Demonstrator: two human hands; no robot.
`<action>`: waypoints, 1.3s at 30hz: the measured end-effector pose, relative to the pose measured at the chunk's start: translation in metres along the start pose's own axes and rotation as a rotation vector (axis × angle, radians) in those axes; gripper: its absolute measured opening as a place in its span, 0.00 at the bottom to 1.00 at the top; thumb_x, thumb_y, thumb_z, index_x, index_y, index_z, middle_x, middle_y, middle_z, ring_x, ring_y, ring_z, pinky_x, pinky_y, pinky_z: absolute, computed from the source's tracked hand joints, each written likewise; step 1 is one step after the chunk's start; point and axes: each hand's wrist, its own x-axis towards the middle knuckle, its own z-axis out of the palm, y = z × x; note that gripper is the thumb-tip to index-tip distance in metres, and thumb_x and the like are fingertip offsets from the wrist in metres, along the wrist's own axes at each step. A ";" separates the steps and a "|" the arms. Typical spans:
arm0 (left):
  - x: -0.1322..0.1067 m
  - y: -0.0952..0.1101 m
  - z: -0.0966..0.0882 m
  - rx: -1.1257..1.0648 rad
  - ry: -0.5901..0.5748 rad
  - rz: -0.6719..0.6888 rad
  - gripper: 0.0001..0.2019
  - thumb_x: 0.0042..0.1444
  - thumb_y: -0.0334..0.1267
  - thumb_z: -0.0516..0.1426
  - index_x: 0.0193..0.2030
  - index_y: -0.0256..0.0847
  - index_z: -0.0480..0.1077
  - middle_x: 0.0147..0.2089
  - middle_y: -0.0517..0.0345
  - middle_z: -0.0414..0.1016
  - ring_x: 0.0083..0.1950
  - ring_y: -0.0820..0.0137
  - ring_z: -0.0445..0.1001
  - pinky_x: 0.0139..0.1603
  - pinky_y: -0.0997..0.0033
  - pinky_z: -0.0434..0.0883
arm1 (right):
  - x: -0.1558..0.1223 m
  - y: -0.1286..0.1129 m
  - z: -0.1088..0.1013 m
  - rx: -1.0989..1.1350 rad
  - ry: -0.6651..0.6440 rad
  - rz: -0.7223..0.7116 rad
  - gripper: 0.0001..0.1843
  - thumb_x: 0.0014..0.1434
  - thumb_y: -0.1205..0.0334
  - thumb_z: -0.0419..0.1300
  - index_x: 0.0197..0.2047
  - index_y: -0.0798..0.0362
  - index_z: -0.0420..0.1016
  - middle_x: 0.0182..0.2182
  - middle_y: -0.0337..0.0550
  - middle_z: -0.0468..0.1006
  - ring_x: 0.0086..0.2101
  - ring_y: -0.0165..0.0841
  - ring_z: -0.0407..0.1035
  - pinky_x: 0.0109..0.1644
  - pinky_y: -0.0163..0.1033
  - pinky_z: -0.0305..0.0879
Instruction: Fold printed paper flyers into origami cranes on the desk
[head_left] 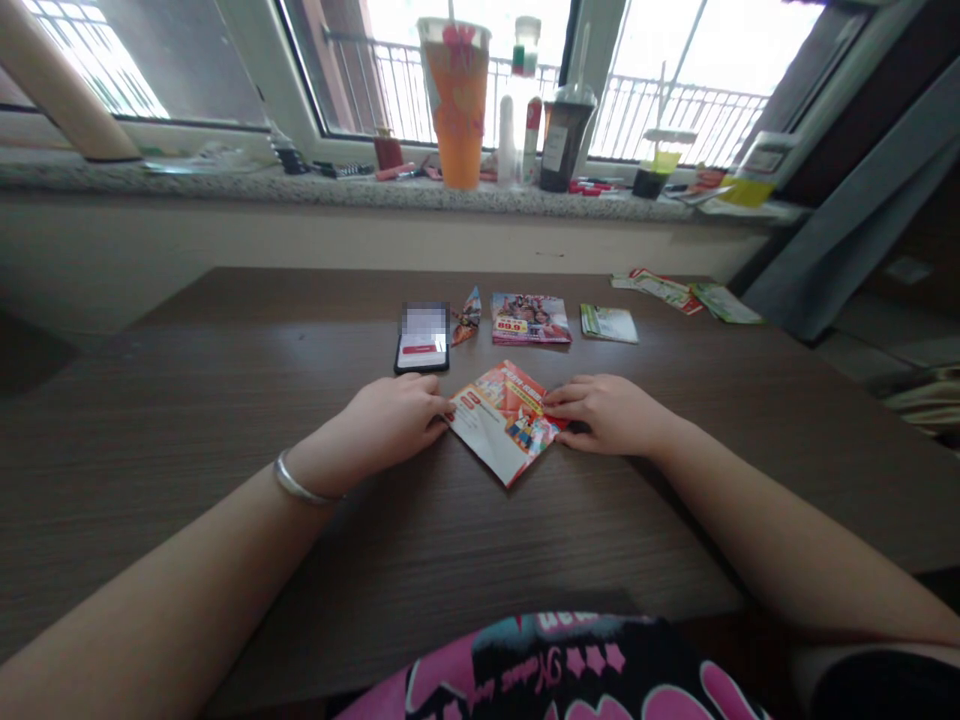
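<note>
A square of folded printed paper [504, 425], red and orange at the top and pale below, lies on the brown table with one corner toward me. The fingers of my left hand [401, 415] are bent together at its left corner, seeming to pinch it. My right hand [600, 412] has its fingers over the right corner, thumb at the near edge. Just beyond my left hand lies a phone [423, 336] with a lit screen. Beside the phone sits a small folded paper piece [467, 318]. What is under my fingertips is hidden.
A stack of printed leaflets [531, 318] and a smaller pale stack [608, 323] lie farther back. More leaflets [664, 289] rest at the back right. Drink cups, including a tall orange one [460, 110], and bottles stand on the granite windowsill [337, 190].
</note>
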 end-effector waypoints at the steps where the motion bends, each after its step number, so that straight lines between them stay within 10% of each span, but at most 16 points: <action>1: 0.000 -0.001 0.001 -0.010 0.011 -0.002 0.13 0.61 0.42 0.51 0.42 0.48 0.77 0.37 0.53 0.73 0.39 0.64 0.74 0.39 0.66 0.70 | 0.000 0.000 0.000 -0.005 -0.003 -0.004 0.19 0.62 0.54 0.55 0.51 0.53 0.77 0.51 0.47 0.77 0.48 0.40 0.72 0.52 0.45 0.67; 16: 0.002 -0.005 0.005 -0.118 0.053 0.009 0.13 0.60 0.38 0.51 0.42 0.46 0.78 0.42 0.54 0.75 0.45 0.66 0.73 0.48 0.66 0.71 | -0.002 0.006 0.002 -0.126 0.017 -0.038 0.14 0.63 0.63 0.53 0.46 0.50 0.79 0.45 0.43 0.81 0.41 0.35 0.74 0.42 0.39 0.66; 39: 0.007 0.013 0.007 -0.113 0.246 -0.226 0.18 0.63 0.50 0.49 0.35 0.40 0.74 0.32 0.52 0.77 0.35 0.63 0.74 0.35 0.65 0.65 | 0.009 -0.005 0.008 0.218 0.154 0.515 0.15 0.62 0.53 0.53 0.45 0.48 0.77 0.38 0.42 0.80 0.33 0.33 0.72 0.36 0.37 0.63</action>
